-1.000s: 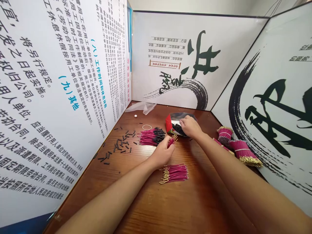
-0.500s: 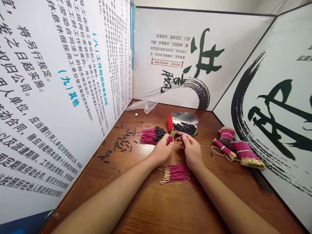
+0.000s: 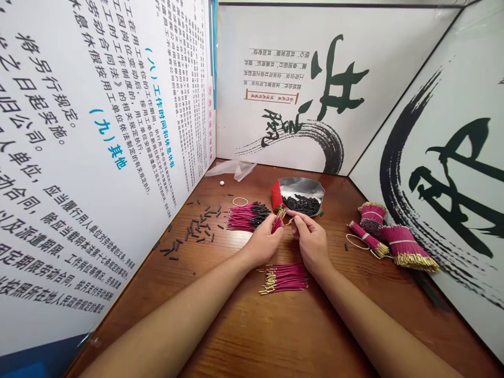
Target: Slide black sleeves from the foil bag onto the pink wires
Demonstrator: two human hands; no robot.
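Note:
My left hand [image 3: 264,242] is closed round a small bunch of magenta wires [image 3: 277,224], their gold terminals pointing up past the thumb. Close beside it, my right hand [image 3: 311,239] is pinched near one gold wire end that sticks out between the hands; what its fingertips hold is too small to make out. Just left of my hands lies a pile of magenta wires with black sleeves [image 3: 248,216]. Below them is a loose row of magenta wires with bare gold terminals [image 3: 284,278]. Behind my hands, an open red and silver pouch [image 3: 277,195] holds many black sleeves [image 3: 302,203].
Loose black sleeves [image 3: 199,229] are scattered on the wooden table [image 3: 244,331] at left. Tied wire bundles [image 3: 409,247] lie at right. A white rubber band [image 3: 240,201], a small white ball [image 3: 222,183] and a clear plastic bag [image 3: 236,169] sit farther back. Printed panels [image 3: 291,31] enclose the table.
The view has shifted slightly. Both hands stay close together in nearly the same pose, with the wire bunch still in my left hand.

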